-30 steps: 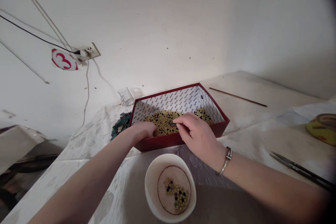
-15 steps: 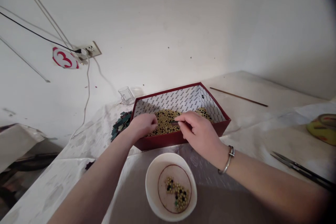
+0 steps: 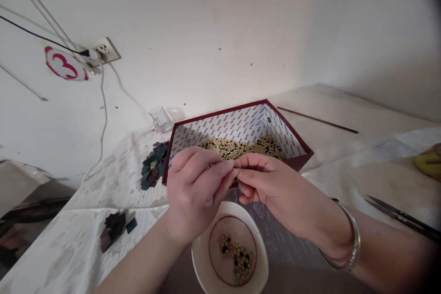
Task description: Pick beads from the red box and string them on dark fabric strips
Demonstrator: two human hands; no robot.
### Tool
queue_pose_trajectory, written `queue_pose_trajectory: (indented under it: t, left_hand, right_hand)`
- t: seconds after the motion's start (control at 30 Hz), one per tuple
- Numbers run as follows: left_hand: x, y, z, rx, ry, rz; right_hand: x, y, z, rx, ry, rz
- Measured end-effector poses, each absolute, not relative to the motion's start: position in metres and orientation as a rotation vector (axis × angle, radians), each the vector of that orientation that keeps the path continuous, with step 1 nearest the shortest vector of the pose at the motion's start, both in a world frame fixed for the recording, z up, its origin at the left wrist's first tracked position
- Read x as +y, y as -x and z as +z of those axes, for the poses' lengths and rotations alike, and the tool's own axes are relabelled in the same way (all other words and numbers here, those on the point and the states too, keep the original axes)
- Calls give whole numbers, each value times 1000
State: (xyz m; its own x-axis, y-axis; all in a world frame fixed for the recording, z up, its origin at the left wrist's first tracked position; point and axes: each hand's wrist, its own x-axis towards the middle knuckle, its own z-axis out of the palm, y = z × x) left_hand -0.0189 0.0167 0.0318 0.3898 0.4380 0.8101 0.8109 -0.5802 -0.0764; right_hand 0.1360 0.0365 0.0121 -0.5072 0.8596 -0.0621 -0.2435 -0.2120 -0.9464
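My left hand (image 3: 196, 188) and my right hand (image 3: 275, 179) meet fingertip to fingertip above the near edge of a red box (image 3: 220, 113). Both are closed in a pinch. Between the fingertips a tiny dark bit shows, mostly hidden, and I cannot tell its kind. Inside the box, with its white printed lining, lies a heap of small yellowish and black beads (image 3: 237, 148). Just below the hands stands a white bowl (image 3: 264, 257), partly covered by my left hand. Several similar beads (image 3: 244, 261) and a green bit rest on its bottom.
Left of the box lie a pile of dark green and maroon flat pieces (image 3: 153, 165), a smaller pile (image 3: 115, 228) and a clear glass mug (image 3: 160, 119). To the right are a thin stick (image 3: 319, 120), dark pointed scissors or tweezers (image 3: 396, 213) and a yellow item (image 3: 429, 161).
Both hands have drawn back from inside the box and come together at its near edge. A small dark thin piece, earlier visible in my right fingertips, is now mostly hidden. The view has shifted slightly.
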Motion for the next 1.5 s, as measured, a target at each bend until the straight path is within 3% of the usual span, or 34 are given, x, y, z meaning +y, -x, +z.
queue_pose_trajectory:
  t: [0.23, 0.63, 0.93, 1.5]
  left_hand:
    - [18, 25, 33, -1062, 2340, -993]
    - [8, 17, 32, -1356, 2236, -1140]
    - [4, 12, 35, -1333, 2175, -1106]
    - [6, 10, 35, -1223, 2130, -1002]
  right_hand:
    - [35, -138, 10, -1182, 748, 1864]
    - [29, -137, 16, -1476, 972, 1513]
    - [30, -136, 20, -1588, 1015, 1370]
    - [30, -137, 17, -1455, 979, 1510]
